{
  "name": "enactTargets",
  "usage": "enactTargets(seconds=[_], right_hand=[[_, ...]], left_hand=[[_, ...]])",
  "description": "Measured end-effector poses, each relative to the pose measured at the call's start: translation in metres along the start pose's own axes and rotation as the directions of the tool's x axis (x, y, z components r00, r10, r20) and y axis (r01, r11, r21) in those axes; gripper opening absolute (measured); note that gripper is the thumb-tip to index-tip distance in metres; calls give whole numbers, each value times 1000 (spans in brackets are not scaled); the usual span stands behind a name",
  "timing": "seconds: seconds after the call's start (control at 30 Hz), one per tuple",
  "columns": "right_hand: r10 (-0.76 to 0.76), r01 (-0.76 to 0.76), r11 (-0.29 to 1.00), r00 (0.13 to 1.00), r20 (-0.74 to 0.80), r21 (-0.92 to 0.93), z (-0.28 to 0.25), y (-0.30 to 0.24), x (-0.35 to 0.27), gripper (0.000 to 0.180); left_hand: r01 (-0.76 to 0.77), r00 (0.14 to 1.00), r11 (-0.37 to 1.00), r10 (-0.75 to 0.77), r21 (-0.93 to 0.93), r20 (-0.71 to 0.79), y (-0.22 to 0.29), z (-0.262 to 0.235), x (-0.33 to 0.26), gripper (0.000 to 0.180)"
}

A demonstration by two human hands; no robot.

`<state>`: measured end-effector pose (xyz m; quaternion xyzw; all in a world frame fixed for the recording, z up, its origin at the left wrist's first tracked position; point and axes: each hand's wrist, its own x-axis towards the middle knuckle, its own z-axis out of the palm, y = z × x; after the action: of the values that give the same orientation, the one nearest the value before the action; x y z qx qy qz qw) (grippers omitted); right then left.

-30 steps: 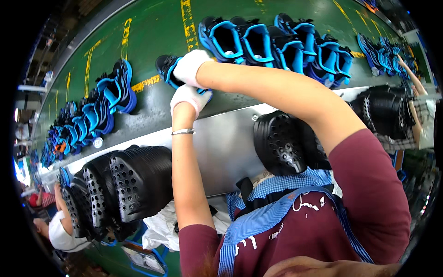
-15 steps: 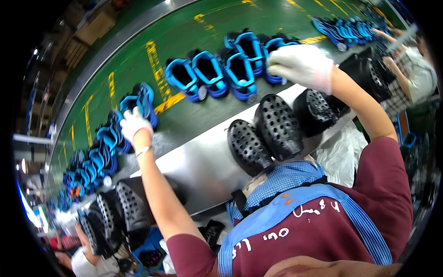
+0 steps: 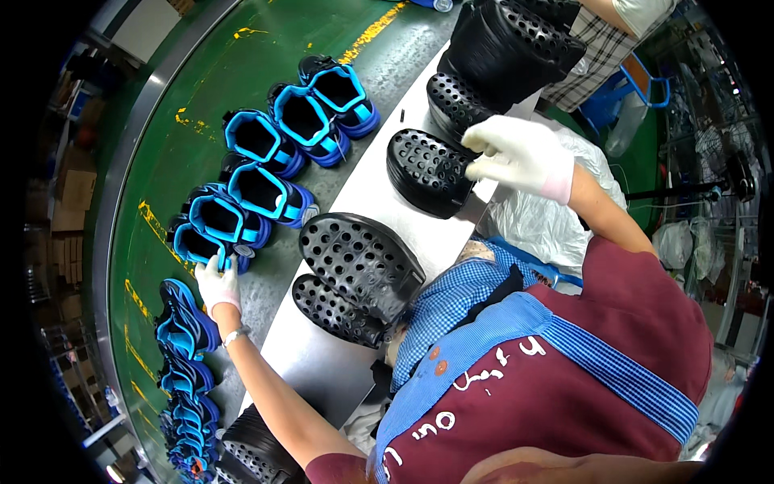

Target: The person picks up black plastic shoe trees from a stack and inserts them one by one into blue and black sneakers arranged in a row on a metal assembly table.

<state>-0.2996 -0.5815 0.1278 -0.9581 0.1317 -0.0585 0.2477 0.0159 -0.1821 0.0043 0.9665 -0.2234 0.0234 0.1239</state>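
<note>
My left hand (image 3: pixel 216 284), in a white glove, is at the heel of a black and blue shoe (image 3: pixel 201 247) at the near end of a group. Its fingers close over the rim of that shoe. A second shoe (image 3: pixel 230 216) stands tight beside it. My right hand (image 3: pixel 522 158), also gloved, hovers over the metal ledge with thumb and fingers apart and nothing visible between them. Closest to its fingertips is a black, hole-covered, foot-shaped piece (image 3: pixel 429 168). Two similar black perforated pieces (image 3: pixel 355 258) lie nearer my apron.
Several more shoes (image 3: pixel 302 121) stand on the green surface, and a long row (image 3: pixel 184 331) runs toward the lower left. Black perforated stacks (image 3: pixel 516 48) sit at the ledge's far end, near a person in a checked garment (image 3: pixel 597 64). A clear plastic bag (image 3: pixel 536 214) hangs beside me.
The view has turned toward the right. My right hand has come down from above the shoes to beside the black perforated pieces. My left hand is still at the shoes.
</note>
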Motion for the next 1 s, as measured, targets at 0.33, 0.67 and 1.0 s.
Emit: enactTargets(seconds=[0.33, 0.67, 1.0], right_hand=[[-13, 14, 995, 1000, 8, -98, 31, 10, -6, 50], [-102, 94, 985, 994, -47, -144, 20, 16, -13, 40], [-232, 232, 963, 973, 15, -137, 23, 33, -2, 42]], left_hand=[[-5, 998, 999, 8, -52, 65, 34, 3, -55, 32], [273, 961, 926, -275, -259, 29, 48, 9, -80, 57], [75, 982, 943, -126, -323, -139, 53, -30, -99, 57]])
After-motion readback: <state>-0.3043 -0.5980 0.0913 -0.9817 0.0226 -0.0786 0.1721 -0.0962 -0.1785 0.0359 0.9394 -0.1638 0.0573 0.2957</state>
